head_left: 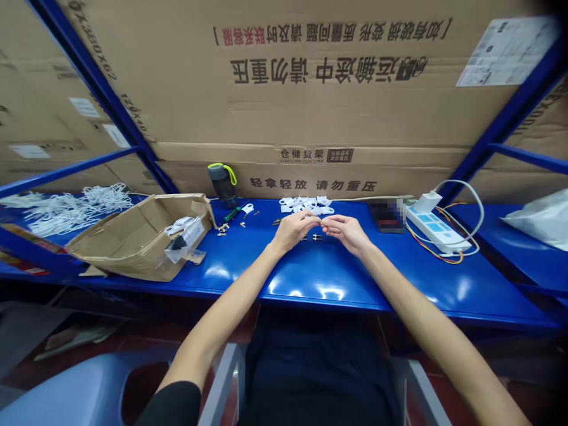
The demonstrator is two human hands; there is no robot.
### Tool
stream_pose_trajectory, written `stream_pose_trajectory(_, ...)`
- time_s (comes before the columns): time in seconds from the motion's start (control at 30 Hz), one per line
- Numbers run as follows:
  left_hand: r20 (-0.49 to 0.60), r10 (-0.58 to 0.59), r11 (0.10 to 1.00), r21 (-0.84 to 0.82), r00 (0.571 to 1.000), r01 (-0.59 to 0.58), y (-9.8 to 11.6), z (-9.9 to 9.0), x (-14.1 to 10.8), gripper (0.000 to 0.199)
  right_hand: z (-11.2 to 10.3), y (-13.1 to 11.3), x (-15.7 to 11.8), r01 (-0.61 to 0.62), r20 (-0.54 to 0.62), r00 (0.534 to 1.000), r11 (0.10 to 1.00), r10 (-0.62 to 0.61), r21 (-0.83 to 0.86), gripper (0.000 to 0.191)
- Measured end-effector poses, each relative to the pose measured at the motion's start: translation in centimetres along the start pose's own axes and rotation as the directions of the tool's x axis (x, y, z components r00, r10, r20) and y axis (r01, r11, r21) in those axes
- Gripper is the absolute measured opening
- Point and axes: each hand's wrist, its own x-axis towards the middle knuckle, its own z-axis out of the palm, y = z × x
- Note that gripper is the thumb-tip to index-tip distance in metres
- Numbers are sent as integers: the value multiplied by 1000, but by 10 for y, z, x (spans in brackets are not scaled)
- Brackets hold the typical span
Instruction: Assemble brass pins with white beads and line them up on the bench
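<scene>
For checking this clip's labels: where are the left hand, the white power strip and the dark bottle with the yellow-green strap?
Left hand (293, 231): head view, on the back of the hand.
White power strip (437, 228): head view, on its top face.
Dark bottle (222, 186): head view, on its body below the strap.

Blue steel shelving (328, 284), printed cardboard cartons (337, 106), dark red floor (89, 340)

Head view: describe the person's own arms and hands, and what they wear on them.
Both arms are bare from the forearm down. The left hand and right hand have no gloves, and neither the left forearm nor the right forearm shows a watch or bracelet. A black short sleeve covers the upper left arm; the right sleeve is out of view.
</scene>
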Motion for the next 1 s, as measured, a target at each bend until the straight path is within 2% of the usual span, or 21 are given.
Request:
stream_pose_trajectory(0.17,8,1,1000,6,1000,-1,0,-1,0,32,1,-1,0,7,2,1000,1000,-7,-20,37)
stream_pose_trajectory(0.33,-20,-34,993,-111,999,32,7,-2,1,29,3,-2,-1,43,-18,999,999,-44,-26,40)
stream_pose_trajectory(0.43,-36,-110,974,-201,993,100,11,-2,2,27,3,-4,-1,73,-41,996,997,-75,-35,43)
stream_pose_trajectory(0.57,-47,-287,899,-358,957,252,8,3,6,28,1,-7,2,180,-68,980,978,-188,-109,44)
stream_pose_trajectory(0.67,5,-384,810,-478,923,340,0,8,8,32,-1,-9,4,261,-2,963,937,-269,-232,40)
stream_pose_trajectory(0.8,83,-405,736,-562,911,378,-8,10,7,33,-4,-11,3,313,89,950,901,-300,-300,37)
stream_pose_trajectory(1.0,119,-408,665,-641,905,384,-8,10,7,39,-4,-16,-1,330,125,944,884,-306,-331,36)
